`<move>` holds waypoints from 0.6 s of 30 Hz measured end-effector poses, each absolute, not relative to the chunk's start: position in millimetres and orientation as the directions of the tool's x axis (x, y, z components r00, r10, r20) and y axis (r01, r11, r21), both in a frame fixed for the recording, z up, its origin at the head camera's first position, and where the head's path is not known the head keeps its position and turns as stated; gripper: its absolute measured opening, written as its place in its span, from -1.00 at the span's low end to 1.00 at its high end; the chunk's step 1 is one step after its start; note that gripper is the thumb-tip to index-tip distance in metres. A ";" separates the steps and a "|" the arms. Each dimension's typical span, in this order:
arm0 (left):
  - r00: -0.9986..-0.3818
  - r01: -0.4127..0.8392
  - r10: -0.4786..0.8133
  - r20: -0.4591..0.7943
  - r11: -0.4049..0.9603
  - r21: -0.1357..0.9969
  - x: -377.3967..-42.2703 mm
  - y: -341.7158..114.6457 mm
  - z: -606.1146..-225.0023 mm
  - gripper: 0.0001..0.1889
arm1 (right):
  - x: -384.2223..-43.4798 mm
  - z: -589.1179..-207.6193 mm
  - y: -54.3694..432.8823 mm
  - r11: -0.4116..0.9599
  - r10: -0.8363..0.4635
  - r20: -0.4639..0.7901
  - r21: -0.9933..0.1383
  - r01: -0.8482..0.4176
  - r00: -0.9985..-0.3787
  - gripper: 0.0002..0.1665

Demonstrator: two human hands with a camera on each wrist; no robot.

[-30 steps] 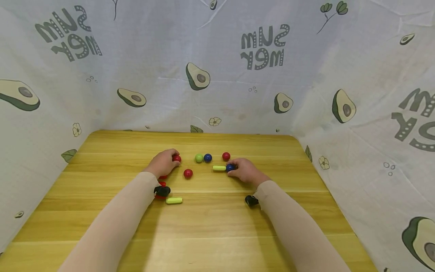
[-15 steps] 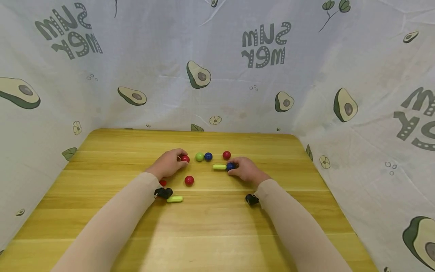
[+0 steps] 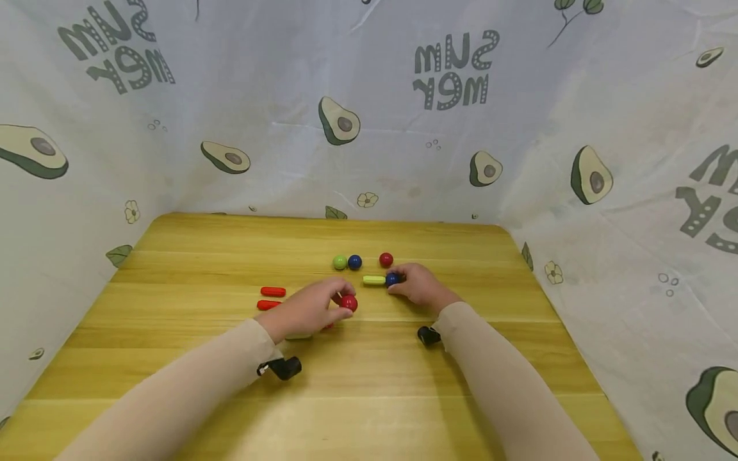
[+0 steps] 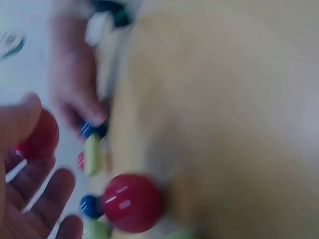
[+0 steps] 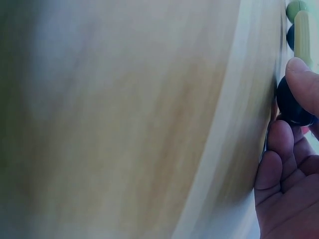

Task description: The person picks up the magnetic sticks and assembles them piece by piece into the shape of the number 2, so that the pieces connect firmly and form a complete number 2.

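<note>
My left hand point(image 3: 314, 307) pinches a red ball point(image 3: 348, 303) between thumb and fingers, over the middle of the table. To its right, my right hand point(image 3: 423, 286) holds a blue ball point(image 3: 393, 279) by thumb and fingertips. A yellow-green ridged stick point(image 3: 374, 280) lines up end-on with that blue ball, pointing left. Mostly hidden under the left hand in the head view is a second red ball point(image 4: 132, 203), which shows whole in the left wrist view. Another yellow-green stick point(image 3: 298, 337) peeks out below the left hand.
Behind the hands sit a light green ball point(image 3: 340, 262), another blue ball point(image 3: 355, 262) beside it, and a red ball point(image 3: 386, 260). Two red sticks point(image 3: 273, 292) lie left of the left hand. Patterned white cloth point(image 3: 277, 115) walls the wooden table point(image 3: 369, 410) at the back and sides.
My left hand has carried its red ball rightward and nearer. The loose red ball has rolled toward the front, and the red sticks have come into view. My right hand stays in place.
</note>
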State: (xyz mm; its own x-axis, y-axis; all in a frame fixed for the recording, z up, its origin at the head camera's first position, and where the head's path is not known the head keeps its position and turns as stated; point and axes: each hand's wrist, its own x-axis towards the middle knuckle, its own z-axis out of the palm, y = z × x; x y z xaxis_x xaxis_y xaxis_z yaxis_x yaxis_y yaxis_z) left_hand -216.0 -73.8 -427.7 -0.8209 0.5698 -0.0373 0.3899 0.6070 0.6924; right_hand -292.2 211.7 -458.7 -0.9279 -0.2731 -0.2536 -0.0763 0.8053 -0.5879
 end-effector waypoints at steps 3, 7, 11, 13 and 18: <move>-0.810 0.442 0.586 -0.031 0.644 0.625 -201.0 -67.5 -440.7 -0.69 | -292.5 -458.6 212.1 0.811 -0.277 -0.251 -0.579 -0.085 -0.928 -0.47; -0.826 0.464 0.563 -0.013 0.693 0.552 -197.9 -62.9 -457.7 -0.68 | -292.7 -456.9 213.0 0.815 -0.272 -0.253 -0.574 -0.082 -0.928 -0.46; -0.829 0.465 0.559 -0.021 0.710 0.529 -200.6 -61.4 -465.6 -0.69 | -292.5 -456.1 212.4 0.813 -0.269 -0.265 -0.579 -0.071 -0.926 -0.46; -0.829 0.455 0.558 -0.040 0.714 0.532 -202.7 -61.2 -467.8 -0.68 | -292.2 -455.9 211.6 0.812 -0.268 -0.267 -0.580 -0.067 -0.926 -0.46; -0.845 0.391 0.527 -0.093 0.726 0.566 -210.0 -61.7 -469.4 -0.63 | -291.4 -454.8 209.9 0.810 -0.271 -0.262 -0.583 -0.072 -0.926 -0.47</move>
